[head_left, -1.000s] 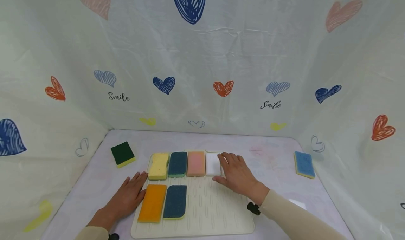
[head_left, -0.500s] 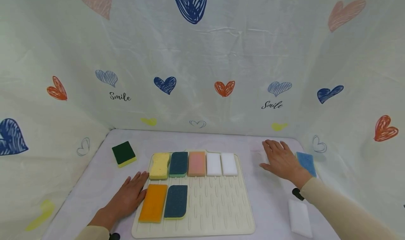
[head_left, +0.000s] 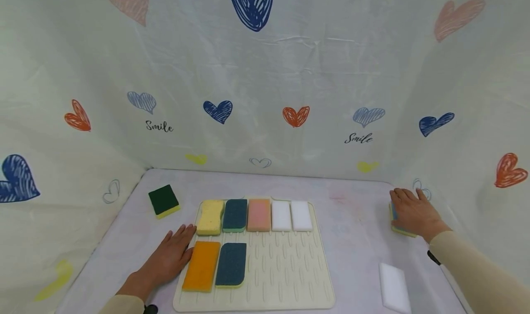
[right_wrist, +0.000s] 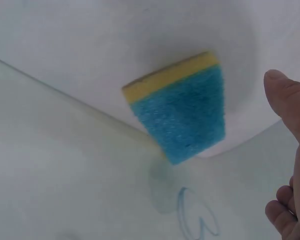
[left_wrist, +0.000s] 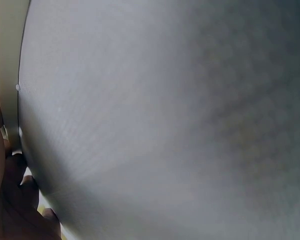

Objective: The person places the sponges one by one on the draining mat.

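Observation:
My right hand (head_left: 417, 215) hovers over a blue-and-yellow scouring sponge (right_wrist: 182, 117) at the table's far right edge, covering much of it in the head view. In the right wrist view, the thumb (right_wrist: 285, 97) stands apart from the sponge. My left hand (head_left: 167, 257) rests with its fingers extended at the left edge of a cream ribbed mat (head_left: 294, 277). Along the mat's back lie a yellow sponge (head_left: 210, 217), a dark blue one (head_left: 235, 214), a pink one (head_left: 259, 214) and two white ones, the outermost (head_left: 301, 216) at right.
An orange sponge (head_left: 201, 265) and another dark blue sponge (head_left: 231, 264) make a front row on the mat's left. A green-and-yellow sponge (head_left: 164, 201) lies at the back left of the table. Right of the mat is a loose white sponge (head_left: 394, 287). Patterned curtains surround the table.
My right hand has left the white sponge at the mat's back right and moved rightward over the blue sponge. The left hand stays in place.

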Demonstrator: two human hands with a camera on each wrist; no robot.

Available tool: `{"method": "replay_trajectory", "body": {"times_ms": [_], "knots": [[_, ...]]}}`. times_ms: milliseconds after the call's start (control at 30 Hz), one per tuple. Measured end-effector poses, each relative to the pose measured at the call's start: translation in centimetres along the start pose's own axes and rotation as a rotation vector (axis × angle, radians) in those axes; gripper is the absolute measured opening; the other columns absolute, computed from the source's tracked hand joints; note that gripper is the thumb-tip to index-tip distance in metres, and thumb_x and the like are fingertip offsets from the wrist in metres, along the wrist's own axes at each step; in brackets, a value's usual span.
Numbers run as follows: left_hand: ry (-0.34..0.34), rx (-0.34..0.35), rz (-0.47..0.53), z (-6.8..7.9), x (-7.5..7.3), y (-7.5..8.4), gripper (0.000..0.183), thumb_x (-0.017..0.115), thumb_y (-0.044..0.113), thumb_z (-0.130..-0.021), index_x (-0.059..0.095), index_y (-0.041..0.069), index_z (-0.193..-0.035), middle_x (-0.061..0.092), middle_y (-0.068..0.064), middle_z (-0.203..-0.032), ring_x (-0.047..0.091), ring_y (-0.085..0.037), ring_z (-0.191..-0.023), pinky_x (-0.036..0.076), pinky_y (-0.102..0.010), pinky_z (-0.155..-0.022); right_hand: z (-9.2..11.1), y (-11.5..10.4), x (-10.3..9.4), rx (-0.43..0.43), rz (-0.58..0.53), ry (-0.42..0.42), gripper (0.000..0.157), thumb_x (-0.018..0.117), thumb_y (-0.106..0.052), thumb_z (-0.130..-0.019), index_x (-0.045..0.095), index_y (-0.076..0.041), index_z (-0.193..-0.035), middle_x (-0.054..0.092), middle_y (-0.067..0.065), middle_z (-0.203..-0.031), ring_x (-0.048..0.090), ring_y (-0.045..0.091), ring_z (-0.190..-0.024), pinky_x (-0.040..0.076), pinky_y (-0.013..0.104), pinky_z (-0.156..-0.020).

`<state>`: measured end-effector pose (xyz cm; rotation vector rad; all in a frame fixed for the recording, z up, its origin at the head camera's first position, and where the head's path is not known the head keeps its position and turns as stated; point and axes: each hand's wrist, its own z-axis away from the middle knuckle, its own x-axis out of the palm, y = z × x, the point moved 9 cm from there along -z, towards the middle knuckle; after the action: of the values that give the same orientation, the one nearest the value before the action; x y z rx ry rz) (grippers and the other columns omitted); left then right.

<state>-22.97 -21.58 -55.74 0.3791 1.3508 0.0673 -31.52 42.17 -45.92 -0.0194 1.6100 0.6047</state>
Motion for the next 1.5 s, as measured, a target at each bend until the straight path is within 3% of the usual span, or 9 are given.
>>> {"method": "replay_trajectory", "body": {"times_ms": [200, 467, 767, 1067, 1500], "knots": [[0.004, -0.006, -0.001, 0.0, -0.1, 0.1, 0.074, 0.063, 0.037, -0.106, 0.032, 0.006, -0.165, 0.037, -0.016, -0.169, 0.029, -0.044, -0.158, 0.017, -0.069, -0.127, 1.3, 1.9, 1.8, 0.024, -0.014, 0.003, 0.095, 0.095, -0.044, -0.074, 0.054, 0.017, -0.135, 0.058, 0.034, -0.136, 0.056, 0.053, -0.125, 0.039, 0.080, -0.105], [0.005, -0.003, -0.002, 0.0, 0.2, 0.0, 0.074, 0.062, 0.039, -0.106, 0.032, 0.006, -0.166, 0.037, -0.016, -0.170, 0.030, -0.044, -0.158, 0.017, -0.070, -0.126, 2.2, 2.7, 3.1, 0.056, -0.015, 0.019, 0.092, 0.097, -0.041, -0.071, 0.055, 0.017, -0.128, 0.062, 0.033, -0.127, 0.059, 0.052, -0.117, 0.042, 0.079, -0.101], [0.014, -0.003, -0.009, 0.1, 0.1, 0.0, 0.074, 0.063, 0.038, -0.106, 0.033, 0.006, -0.165, 0.037, -0.016, -0.170, 0.030, -0.044, -0.157, 0.018, -0.070, -0.127, 2.3, 2.9, 4.0, 0.070, -0.036, 0.028, 0.095, 0.097, -0.039, -0.072, 0.051, 0.017, -0.133, 0.058, 0.035, -0.133, 0.056, 0.054, -0.121, 0.042, 0.077, -0.102], [0.019, -0.005, -0.012, 0.1, -0.1, 0.1, 0.074, 0.063, 0.039, -0.106, 0.033, 0.006, -0.165, 0.037, -0.017, -0.169, 0.031, -0.044, -0.157, 0.018, -0.069, -0.127, 2.7, 3.0, 4.2, 0.074, -0.102, 0.090, 0.105, 0.100, -0.041, -0.065, 0.046, 0.018, -0.134, 0.057, 0.037, -0.131, 0.055, 0.055, -0.120, 0.043, 0.075, -0.101], [0.014, -0.007, -0.024, 0.2, 0.0, 0.2, 0.073, 0.063, 0.036, -0.106, 0.032, 0.006, -0.166, 0.037, -0.016, -0.170, 0.031, -0.043, -0.157, 0.019, -0.069, -0.127, 2.8, 4.0, 5.5, 0.113, -0.154, 0.063, 0.112, 0.099, -0.048, -0.064, 0.041, 0.017, -0.134, 0.056, 0.042, -0.130, 0.054, 0.057, -0.121, 0.044, 0.075, -0.098]]}}
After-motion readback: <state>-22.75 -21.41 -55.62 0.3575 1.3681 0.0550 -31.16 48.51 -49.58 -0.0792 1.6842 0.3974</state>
